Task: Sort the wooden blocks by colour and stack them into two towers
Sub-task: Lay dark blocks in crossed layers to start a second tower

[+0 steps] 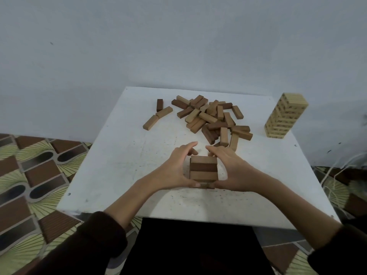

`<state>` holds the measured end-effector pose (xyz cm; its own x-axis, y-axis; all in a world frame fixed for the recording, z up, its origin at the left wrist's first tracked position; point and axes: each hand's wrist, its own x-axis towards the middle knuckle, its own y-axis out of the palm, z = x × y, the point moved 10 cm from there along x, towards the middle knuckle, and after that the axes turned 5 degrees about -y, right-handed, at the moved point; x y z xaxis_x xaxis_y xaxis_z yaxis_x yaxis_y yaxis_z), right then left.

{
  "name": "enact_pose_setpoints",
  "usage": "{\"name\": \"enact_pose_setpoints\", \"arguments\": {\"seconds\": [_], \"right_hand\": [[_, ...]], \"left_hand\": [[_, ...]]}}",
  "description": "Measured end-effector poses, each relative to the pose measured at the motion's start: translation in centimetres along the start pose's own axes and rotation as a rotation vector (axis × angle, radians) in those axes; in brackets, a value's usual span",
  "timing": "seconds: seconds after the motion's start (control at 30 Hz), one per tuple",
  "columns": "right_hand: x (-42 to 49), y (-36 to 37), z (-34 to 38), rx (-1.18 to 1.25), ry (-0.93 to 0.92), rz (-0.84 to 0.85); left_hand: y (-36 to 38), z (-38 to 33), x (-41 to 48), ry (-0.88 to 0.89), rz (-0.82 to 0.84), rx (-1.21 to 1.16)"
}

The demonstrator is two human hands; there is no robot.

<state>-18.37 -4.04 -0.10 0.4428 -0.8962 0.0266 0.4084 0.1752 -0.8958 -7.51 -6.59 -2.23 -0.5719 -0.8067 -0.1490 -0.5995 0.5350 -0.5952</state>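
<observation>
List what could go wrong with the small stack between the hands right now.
1. The left hand and right hand both cup the small stack; uneven pressure as the grip lets go could skew its layers.
2. Its top layer seems to mix darker and lighter wood, so the colour sort may be off.
3. The loose pile lies just behind the hands; a reach there could nudge the stack.

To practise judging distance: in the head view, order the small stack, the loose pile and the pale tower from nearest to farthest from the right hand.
From the right hand:
1. small stack, touching it, centre front.
2. loose pile, just beyond the fingertips.
3. pale tower, back right corner.
</observation>
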Motion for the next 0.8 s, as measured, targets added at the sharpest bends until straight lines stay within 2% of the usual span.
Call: {"name": "enact_pose_setpoints", "arguments": {"seconds": [0.2, 0.7, 0.8], "right_hand": [[0.1, 0.4, 0.6, 0.030, -0.031, -0.034], [0.1, 1.7, -0.6, 0.230, 0.090, -0.038], [-0.8, 2.1, -1.1, 0.293, 0.175, -0.104]], "left_hand": [[0.7, -0.2, 0.4, 0.022, 0.010, 0.016], [1.2, 1.1, 0.6, -0.008, -0.037, -0.097], [1.4, 1.5, 0.0, -0.050, -0.070, -0.135]]}}
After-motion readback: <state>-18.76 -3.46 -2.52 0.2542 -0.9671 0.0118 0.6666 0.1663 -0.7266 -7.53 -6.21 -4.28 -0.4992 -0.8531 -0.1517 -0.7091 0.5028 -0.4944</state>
